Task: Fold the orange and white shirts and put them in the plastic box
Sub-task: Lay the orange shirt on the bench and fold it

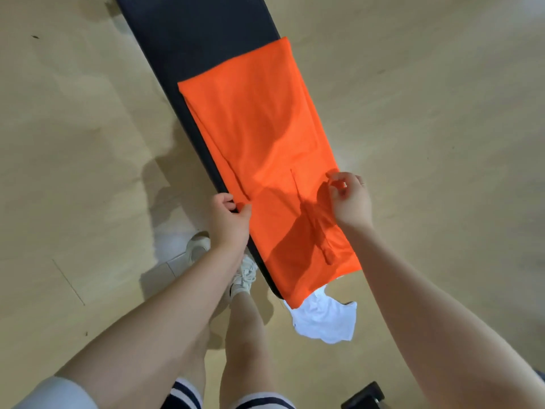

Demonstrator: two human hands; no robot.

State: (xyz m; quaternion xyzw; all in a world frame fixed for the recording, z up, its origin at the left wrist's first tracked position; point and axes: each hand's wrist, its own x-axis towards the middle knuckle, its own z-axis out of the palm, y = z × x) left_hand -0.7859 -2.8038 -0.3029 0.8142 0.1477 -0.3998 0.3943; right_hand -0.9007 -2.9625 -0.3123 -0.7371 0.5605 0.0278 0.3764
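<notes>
Fingers of my left hand (pixel 228 219) and right hand (pixel 351 199) pinch the orange shirt (pixel 265 137) at its two side edges. It lies along the black bench (pixel 182 39); the white shirt (pixel 324 320) is crumpled at the bench's near end.

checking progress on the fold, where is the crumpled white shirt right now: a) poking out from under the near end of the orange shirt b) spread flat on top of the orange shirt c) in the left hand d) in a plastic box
a: the crumpled white shirt sticks out beneath the near end of the flat orange shirt on the long black bench.
</notes>
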